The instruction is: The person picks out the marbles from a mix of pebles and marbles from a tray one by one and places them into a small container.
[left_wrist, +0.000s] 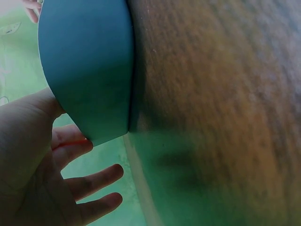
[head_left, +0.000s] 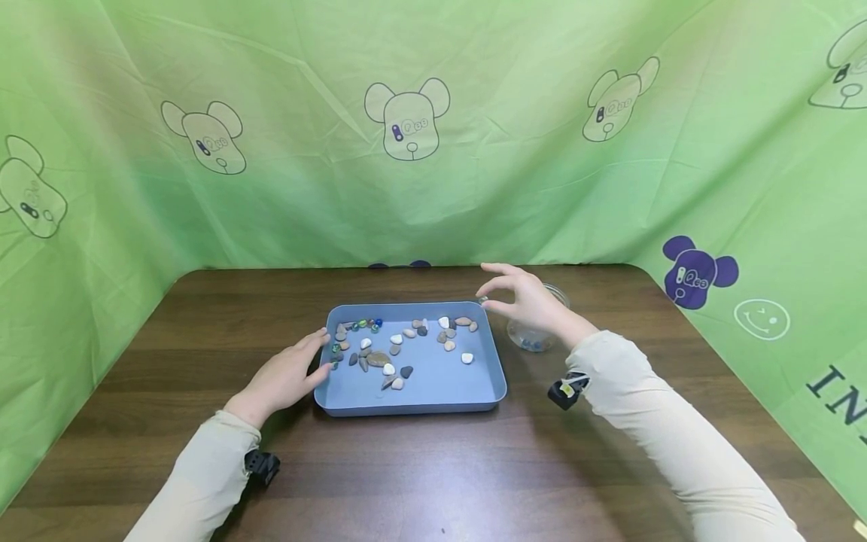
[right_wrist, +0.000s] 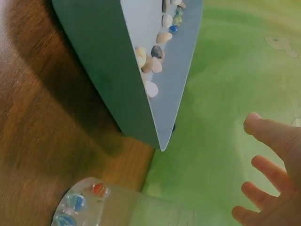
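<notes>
Blue tray (head_left: 413,395) of pebbles (head_left: 393,354) and marbles (head_left: 366,325) sits mid-tabletop. I see my left hand (head_left: 284,376) flat and relaxed against its left edge. My right hand (head_left: 524,301) pinches a small marble (head_left: 483,300) over the tray's far right corner, beside a glass jar (head_left: 542,335) of marbles

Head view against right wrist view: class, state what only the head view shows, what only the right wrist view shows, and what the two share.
Only the head view shows the left hand resting against the left rim of the blue tray, the right hand pinching a small marble above the tray's far right corner, and both sleeves. Only the right wrist view shows the coloured marbles on the bottom of the clear jar close up. Both share the tray, its pebbles, the jar, the brown table and the green backdrop.
</notes>
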Demonstrator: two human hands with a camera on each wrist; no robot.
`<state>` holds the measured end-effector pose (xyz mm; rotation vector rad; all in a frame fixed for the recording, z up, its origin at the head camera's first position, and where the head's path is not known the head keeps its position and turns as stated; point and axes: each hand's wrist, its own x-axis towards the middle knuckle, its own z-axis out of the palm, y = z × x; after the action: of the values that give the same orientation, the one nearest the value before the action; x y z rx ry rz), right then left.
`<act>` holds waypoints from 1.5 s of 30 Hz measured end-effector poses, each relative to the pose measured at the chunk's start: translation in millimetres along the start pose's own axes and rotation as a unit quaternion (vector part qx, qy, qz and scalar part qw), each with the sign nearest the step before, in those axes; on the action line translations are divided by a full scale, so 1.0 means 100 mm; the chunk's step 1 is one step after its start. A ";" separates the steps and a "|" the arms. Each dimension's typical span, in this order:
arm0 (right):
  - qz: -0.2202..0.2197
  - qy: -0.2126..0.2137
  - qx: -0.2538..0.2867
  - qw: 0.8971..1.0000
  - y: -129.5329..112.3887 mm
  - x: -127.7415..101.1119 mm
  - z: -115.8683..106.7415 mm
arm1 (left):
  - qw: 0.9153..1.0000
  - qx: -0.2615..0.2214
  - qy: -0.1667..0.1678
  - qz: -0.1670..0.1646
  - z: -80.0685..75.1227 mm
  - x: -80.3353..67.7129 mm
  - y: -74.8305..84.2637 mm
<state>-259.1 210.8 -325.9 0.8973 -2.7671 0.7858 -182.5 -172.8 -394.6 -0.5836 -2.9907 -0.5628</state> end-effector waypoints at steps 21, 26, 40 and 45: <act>0.026 0.032 -0.006 0.999 0.21 -0.17 -0.10 | 1.000 0.003 -0.007 -0.010 0.00 0.01 0.00; 0.031 0.040 -0.009 0.999 0.25 -0.22 -0.11 | 1.000 0.002 -0.007 -0.008 -0.01 0.01 0.00; 0.039 0.057 -0.018 0.997 0.37 -0.32 -0.13 | 1.000 0.000 -0.003 -0.006 0.00 0.00 0.00; 0.044 0.060 -0.016 0.997 0.40 -0.35 -0.13 | 1.000 0.000 -0.002 -0.006 0.00 0.00 0.00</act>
<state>-254.0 262.8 -341.4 0.7038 -2.7210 0.7788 -182.3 -172.7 -395.0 -0.5686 -3.0001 -0.5623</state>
